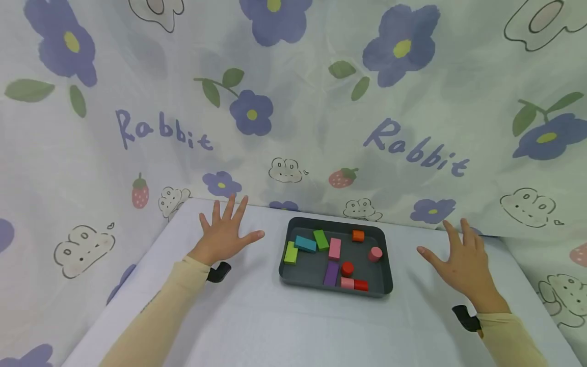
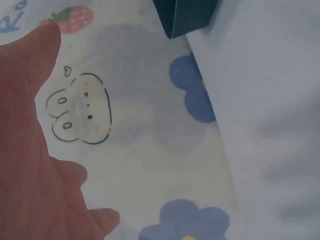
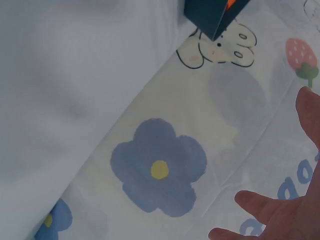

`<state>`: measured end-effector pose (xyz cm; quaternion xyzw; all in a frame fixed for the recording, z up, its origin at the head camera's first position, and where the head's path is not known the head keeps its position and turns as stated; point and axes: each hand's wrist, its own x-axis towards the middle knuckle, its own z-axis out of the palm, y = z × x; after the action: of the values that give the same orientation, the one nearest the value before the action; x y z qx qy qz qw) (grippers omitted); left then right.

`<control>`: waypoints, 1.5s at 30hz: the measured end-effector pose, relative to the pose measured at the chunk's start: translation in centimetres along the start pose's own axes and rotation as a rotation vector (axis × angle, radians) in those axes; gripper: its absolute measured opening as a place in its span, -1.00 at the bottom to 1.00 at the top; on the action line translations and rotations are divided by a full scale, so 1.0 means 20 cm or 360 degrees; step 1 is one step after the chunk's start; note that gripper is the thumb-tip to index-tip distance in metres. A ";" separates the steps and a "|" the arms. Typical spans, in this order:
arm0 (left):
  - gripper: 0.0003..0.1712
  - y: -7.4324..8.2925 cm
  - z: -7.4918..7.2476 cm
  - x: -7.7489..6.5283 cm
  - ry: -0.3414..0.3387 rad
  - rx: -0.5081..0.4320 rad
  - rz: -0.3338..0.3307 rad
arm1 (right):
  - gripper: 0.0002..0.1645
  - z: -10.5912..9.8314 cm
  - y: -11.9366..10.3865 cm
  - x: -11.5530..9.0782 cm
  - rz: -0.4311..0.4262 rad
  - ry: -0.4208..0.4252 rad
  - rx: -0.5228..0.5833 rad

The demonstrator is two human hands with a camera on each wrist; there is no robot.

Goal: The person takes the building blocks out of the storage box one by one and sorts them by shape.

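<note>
Left of a dark grey tray (image 1: 316, 286), my left hand (image 1: 221, 239) hovers with fingers spread, holding nothing. On the tray's other side my right hand (image 1: 468, 265) is also raised, its fingers apart and nothing in them. Inside the tray lie a yellow-green block (image 1: 291, 253), a teal block (image 1: 305, 244), a green block (image 1: 321, 240), a pink block (image 1: 335, 249) and a purple block (image 1: 331, 273). Toward its right are an orange piece (image 1: 358, 236), a pink cylinder (image 1: 375, 254), a red cylinder (image 1: 347, 268), a small pink piece (image 1: 347, 283) and a red piece (image 1: 361, 285).
The tray stands on a white-covered table (image 1: 293, 331). A curtain (image 1: 312, 127) printed with flowers, rabbits and strawberries hangs behind the table and along its sides. Dark bands (image 1: 219, 272) sit at both wrists. Each wrist view catches a tray corner (image 2: 182, 17) at its top edge.
</note>
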<state>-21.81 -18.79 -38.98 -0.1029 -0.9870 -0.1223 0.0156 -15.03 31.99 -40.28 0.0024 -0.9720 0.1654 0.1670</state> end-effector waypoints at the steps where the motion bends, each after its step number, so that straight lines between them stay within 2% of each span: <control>1: 0.21 0.00 0.01 0.00 0.0008 0.0000 0.0002 | 0.13 0.00 -0.01 0.00 -0.0003 0.0005 0.0010; 11: 0.18 0.05 0.06 -0.02 0.0074 -0.0092 0.0024 | 0.10 0.05 -0.07 0.00 -0.0028 0.0038 0.0112; 24: 0.13 0.13 0.14 -0.09 0.0051 -0.0282 0.0032 | 0.07 0.11 -0.18 -0.04 0.0007 0.0006 0.0197; 38: 0.10 0.21 0.23 -0.10 0.0002 -0.0402 0.0056 | 0.05 0.23 -0.32 -0.05 -0.0011 -0.0054 0.0260; 45: 0.09 0.24 0.28 -0.11 -0.0017 -0.0458 0.0063 | 0.10 0.28 -0.39 -0.05 -0.0020 -0.0110 0.0272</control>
<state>-18.65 -13.32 -43.48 -0.1241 -0.9571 -0.2617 -0.0021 -15.34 22.76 -43.05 0.0285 -0.9594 0.2466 0.1337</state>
